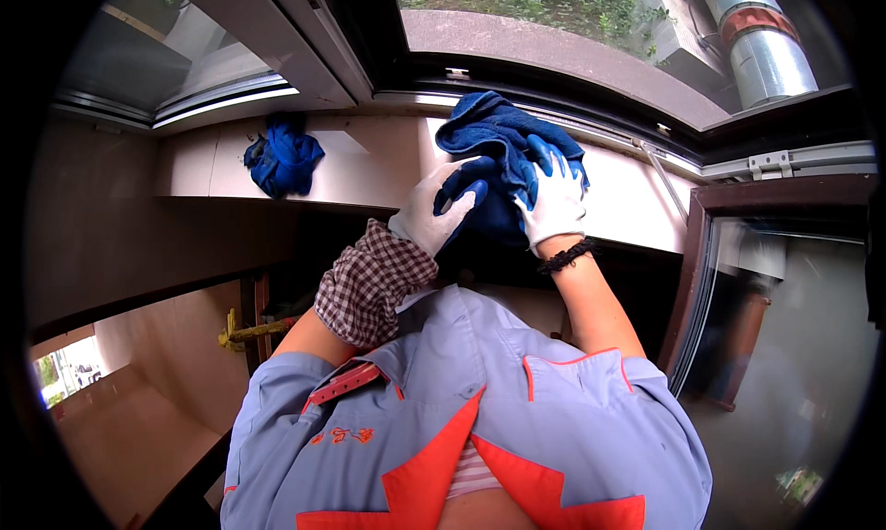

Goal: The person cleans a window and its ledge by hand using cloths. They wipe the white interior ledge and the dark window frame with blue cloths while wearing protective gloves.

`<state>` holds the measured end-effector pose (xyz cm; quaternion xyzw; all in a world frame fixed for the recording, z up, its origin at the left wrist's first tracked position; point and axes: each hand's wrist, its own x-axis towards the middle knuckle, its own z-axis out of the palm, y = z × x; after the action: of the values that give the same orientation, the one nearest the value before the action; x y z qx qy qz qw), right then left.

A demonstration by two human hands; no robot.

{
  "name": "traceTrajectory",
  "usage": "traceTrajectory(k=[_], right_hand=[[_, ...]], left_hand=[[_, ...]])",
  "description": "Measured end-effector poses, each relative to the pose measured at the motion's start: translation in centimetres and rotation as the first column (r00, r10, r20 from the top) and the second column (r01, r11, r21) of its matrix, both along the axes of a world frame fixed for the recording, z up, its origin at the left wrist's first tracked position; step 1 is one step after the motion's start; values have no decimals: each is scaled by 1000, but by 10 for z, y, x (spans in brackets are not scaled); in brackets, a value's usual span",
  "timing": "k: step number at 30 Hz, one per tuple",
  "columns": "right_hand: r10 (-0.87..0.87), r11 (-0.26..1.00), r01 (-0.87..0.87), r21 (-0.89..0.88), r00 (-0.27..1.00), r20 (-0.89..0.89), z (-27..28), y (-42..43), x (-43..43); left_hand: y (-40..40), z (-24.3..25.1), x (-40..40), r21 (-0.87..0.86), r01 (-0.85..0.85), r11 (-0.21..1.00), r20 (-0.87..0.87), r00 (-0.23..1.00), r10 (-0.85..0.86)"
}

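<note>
Both my hands wear white knit gloves with blue coated fingers and palms. A blue cloth lies bunched over the white windowsill's inner edge, against the window track. My left hand grips the cloth's near left side, thumb towards me; a checked sleeve cover is on that forearm. My right hand is closed on the cloth's right part, with a black band round the wrist. Part of the cloth hangs down between the hands. A second crumpled blue cloth sits apart on the sill's left part.
The white windowsill runs across in front of me below a dark window frame. An opened window sash stands at my right, with a metal stay arm beside it. Another glass pane in a frame is at upper left.
</note>
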<state>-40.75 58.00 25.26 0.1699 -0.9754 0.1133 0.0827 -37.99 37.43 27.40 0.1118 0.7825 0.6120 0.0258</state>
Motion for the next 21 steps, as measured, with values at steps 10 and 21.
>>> traceTrajectory(k=[10,21], right_hand=[[-220,365,-12,-931,970,-99,196,-7,-12],[-470,719,75,-691,784,-405,215,-1,-6]], left_hand=[[-48,-8,49,355,-161,921,206,974,91],[-150,-54,111,424,-244,872,229,961,158]])
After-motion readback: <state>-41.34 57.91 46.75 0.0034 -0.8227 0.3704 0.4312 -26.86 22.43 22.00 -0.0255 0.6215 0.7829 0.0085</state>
